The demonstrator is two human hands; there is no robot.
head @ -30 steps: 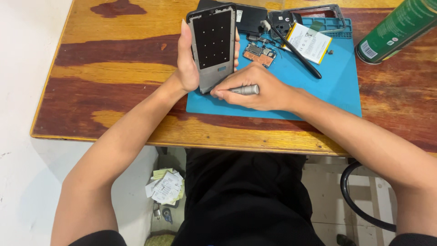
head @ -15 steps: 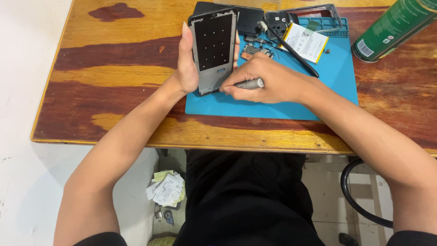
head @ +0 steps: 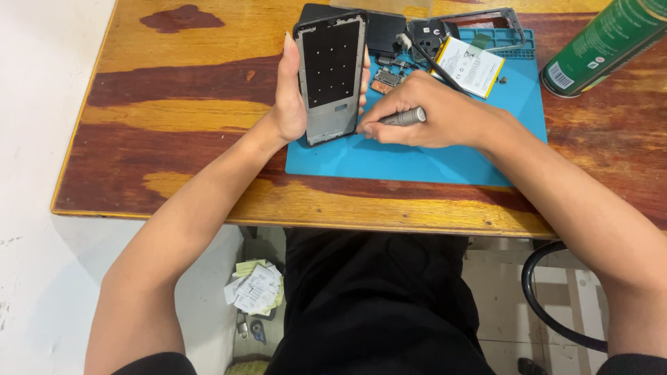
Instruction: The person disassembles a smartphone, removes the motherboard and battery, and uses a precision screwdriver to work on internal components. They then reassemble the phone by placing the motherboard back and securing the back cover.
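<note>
Gripping the frame [head: 330,76] upright over the mat [head: 417,153] by its long edges in my left hand [head: 295,104], my right hand [head: 431,111] pinching the screwdriver [head: 403,118] at its lower corner, I judge it light, thin and bendable.

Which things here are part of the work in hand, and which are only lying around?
In use:
- phone frame, held upright in left hand
- grey screwdriver, in right hand, tip at the frame's lower edge
- blue mat

Lying about:
- battery
- small circuit boards
- green can
- papers on floor
</note>
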